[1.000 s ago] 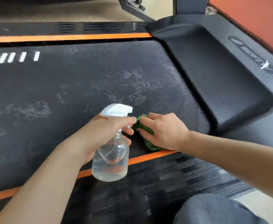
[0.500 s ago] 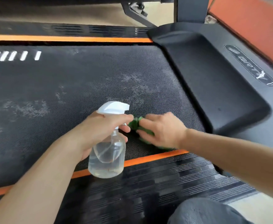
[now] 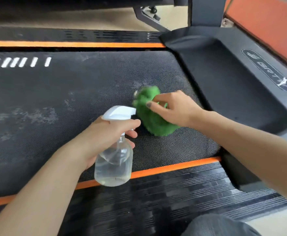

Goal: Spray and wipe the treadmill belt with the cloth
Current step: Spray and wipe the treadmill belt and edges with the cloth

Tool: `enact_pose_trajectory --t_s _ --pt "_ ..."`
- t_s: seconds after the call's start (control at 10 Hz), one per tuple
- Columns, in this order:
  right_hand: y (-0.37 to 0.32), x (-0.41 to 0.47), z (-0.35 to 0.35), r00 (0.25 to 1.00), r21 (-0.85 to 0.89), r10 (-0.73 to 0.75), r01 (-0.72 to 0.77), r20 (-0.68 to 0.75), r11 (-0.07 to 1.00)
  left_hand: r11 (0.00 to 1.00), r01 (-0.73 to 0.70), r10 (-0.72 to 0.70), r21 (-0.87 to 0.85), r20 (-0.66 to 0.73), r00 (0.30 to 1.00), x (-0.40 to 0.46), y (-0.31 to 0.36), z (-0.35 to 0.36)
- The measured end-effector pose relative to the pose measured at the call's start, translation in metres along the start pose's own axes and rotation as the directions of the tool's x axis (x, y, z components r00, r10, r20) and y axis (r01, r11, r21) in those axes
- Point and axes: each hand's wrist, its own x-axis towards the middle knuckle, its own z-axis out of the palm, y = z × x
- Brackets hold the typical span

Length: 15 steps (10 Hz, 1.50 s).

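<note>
Cloth bunched under right hand fingers on belt

1. The treadmill's motor cover is bearing an oval badge with pale stylised lettering; it is appearing to read "SPORT", though the blur is leaving this uncertain.
2. The treadmill belt is showing five white slanted bars, without letters or numbers.
</note>
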Motion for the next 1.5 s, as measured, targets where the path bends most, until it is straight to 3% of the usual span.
enact_pose_trajectory --t_s 0.2,0.3,0.4,0.5,0.6,0.7,0.8,0.9,1.0,1.1,1.2,1.3,1.4,1.5 --pt "0.002 -0.008 0.06 0.996 -0.315 -0.092 0.095 0.024 0.944 0.999 -0.027 0.026 -0.026 -0.033 0.999 -0.001 0.001 -0.001" --pt "-0.012 -0.014 0.083 0.994 -0.315 -0.096 0.078 -0.043 0.946 1.0 -0.024 0.023 -0.009 -0.054 0.998 0.001 0.001 0.001" --pt "-0.021 -0.035 0.077 0.99 -0.199 -0.134 0.122 -0.044 0.972 0.999 -0.009 0.007 -0.035 -0.04 0.999 0.002 -0.001 0.004" --pt "-0.012 -0.068 0.063 0.923 -0.153 -0.375 0.384 0.086 0.91 1.0 0.003 -0.004 -0.022 -0.023 1.0 0.004 -0.002 0.005" --pt "0.028 -0.041 0.05 0.922 -0.329 -0.385 0.375 0.039 0.867 1.0 -0.008 0.008 -0.011 0.003 1.0 0.004 -0.003 0.007" --pt "0.053 0.006 0.046 0.985 -0.343 0.067 -0.119 -0.158 0.932 1.0 -0.014 0.014 0.006 0.023 1.0 0.001 -0.004 0.006" --pt "0.027 -0.008 0.061 0.972 -0.29 0.166 -0.208 -0.164 0.934 0.999 -0.005 0.005 0.032 0.015 1.0 0.004 -0.003 0.008" --pt "-0.015 -0.062 0.059 0.997 -0.181 -0.077 0.077 0.011 0.98 1.0 0.004 -0.004 0.0 -0.003 1.0 0.009 -0.002 0.012" --pt "0.0 -0.073 0.047 0.954 -0.202 -0.276 0.295 0.118 0.934 1.0 -0.002 0.002 0.005 0.007 1.0 0.008 -0.004 0.013" --pt "0.045 -0.024 0.037 0.988 -0.433 -0.155 0.144 0.011 0.89 0.999 -0.02 0.019 0.035 0.027 0.999 0.008 -0.006 0.012" --pt "0.067 0.01 0.03 0.933 -0.398 0.288 -0.353 -0.215 0.847 0.998 -0.016 0.014 0.06 0.028 1.0 0.008 -0.006 0.01" --pt "0.029 -0.013 0.04 0.906 -0.297 0.382 -0.421 -0.182 0.857 0.995 -0.004 0.003 0.097 0.016 1.0 0.012 -0.005 0.011" --pt "-0.022 -0.065 0.05 0.998 -0.266 0.038 -0.025 0.046 0.964 0.994 -0.002 -0.001 0.109 0.03 1.0 0.015 -0.006 0.015" --pt "-0.004 -0.068 0.048 0.946 -0.284 -0.302 0.323 0.117 0.903 0.993 0.0 -0.007 0.122 0.059 0.998 0.016 -0.009 0.021"
